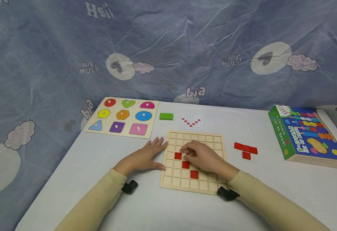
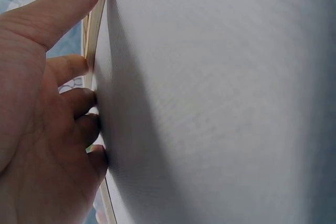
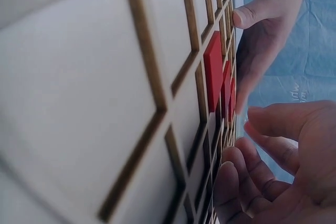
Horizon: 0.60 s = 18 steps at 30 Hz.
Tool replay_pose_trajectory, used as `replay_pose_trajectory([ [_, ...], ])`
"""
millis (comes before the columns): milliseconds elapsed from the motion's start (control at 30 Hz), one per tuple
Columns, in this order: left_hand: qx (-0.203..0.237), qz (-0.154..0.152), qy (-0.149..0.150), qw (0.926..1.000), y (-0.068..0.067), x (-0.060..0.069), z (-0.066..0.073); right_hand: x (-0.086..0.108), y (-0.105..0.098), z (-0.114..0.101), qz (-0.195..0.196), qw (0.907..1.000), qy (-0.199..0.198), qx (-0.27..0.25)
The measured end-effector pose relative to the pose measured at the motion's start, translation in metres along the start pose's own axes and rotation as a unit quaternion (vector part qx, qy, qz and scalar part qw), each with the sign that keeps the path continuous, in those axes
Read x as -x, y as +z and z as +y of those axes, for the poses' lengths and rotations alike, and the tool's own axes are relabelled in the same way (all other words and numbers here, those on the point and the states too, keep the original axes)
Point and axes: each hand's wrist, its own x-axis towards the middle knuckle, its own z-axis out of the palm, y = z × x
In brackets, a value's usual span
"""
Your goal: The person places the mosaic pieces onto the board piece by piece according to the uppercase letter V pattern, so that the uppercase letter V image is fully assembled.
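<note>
Nearest the lens, the two pale sleeves (image 1: 91, 200) run in from the lower left and lower right, a black wrist camera (image 1: 129, 187) by each cuff; between them and beyond, at the centre of the frame, lies the wooden grid board (image 1: 176, 181), flat on the white table (image 1: 151, 213).

Left hand (image 1: 145, 157): fingers spread, nothing gripped; thumb and fingers rest against the board's left edge — bracing it, I judge; the left wrist view shows the thumb on the rim.

Right hand (image 1: 204, 157): over the board's middle, fingers loosely bent, thumb and forefinger a little apart; no piece seen between them; three set red tiles (image 1: 185, 165) show beside it, stepping down to the right through the squares.

Right of the board, four loose red tiles (image 1: 245, 148) lie together; above it, upper centre, a pattern card (image 1: 191, 122) bears a red V; green block (image 1: 166, 116) just left of that, shape puzzle (image 1: 122, 130) farther left, boxed bead set (image 1: 315, 138) at far right.

Step in hand, by my reading: laying tiles to copy the card, part done; the next move seems to call for a loose tile — pinched flat, squared to its cell, neighbours undisturbed.
</note>
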Motion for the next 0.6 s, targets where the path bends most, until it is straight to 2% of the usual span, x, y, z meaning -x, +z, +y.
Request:
replay_pose_trajectory([
  [200,-0.005,0.0,-0.007,1.0,0.001,0.0,0.0,0.006,-0.004,0.005,0.009,0.9999,-0.004,0.004],
  [600,0.002,0.002,0.002,1.0,0.001,0.0,-0.001,0.027,-0.015,0.015,0.023,0.9997,0.001,0.001],
])
